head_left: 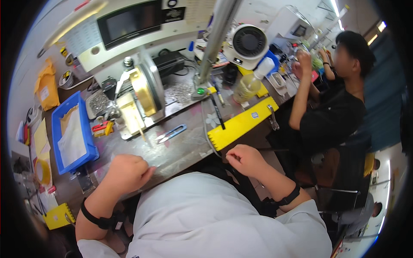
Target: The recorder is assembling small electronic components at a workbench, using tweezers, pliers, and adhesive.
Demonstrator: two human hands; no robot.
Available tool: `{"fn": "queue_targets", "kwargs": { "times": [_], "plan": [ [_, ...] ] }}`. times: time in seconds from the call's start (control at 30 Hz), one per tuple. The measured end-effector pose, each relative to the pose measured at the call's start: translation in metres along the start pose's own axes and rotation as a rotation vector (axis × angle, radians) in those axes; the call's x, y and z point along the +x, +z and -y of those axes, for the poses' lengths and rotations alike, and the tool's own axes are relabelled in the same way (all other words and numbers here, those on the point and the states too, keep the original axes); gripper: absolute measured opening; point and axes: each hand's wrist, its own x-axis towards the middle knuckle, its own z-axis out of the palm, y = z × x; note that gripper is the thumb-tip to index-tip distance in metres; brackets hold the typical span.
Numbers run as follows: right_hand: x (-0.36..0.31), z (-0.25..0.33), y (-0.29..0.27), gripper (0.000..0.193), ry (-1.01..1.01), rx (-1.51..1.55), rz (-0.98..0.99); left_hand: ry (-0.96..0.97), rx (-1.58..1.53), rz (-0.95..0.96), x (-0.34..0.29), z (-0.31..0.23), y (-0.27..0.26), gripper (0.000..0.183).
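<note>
My left hand (125, 173) is closed over the front edge of the workbench (180, 150), its thumb pointing toward the middle. My right hand (246, 160) is curled shut past the bench edge, just below a yellow strip (241, 122). What either hand holds, if anything, is hidden or too small to see. A pair of thread snips (171, 133) with blue handles lies on the bench beyond my left hand. Behind them stands a machine with a gold-coloured wheel (143, 92) and a screen (129, 23).
A blue tray (91, 148) with white paper stands at the left, near a tape roll (42, 172). A metal post (215, 43), a squeeze bottle (247, 88) and a small fan (249, 41) stand farther back. A co-worker (331, 99) in black sits at the right.
</note>
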Motion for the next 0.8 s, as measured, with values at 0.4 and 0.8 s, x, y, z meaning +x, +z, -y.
{"fn": "queue_targets", "kwargs": {
  "times": [0.4,0.8],
  "plan": [
    [-0.002,-0.095,-0.018,0.008,0.246,-0.149,-0.551,0.304,-0.113,0.177,0.11,-0.061,0.038,0.016],
    [0.008,-0.141,-0.021,0.008,0.301,-0.299,-0.694,0.413,-0.152,0.171,0.151,-0.083,0.072,0.023]
  ]
}}
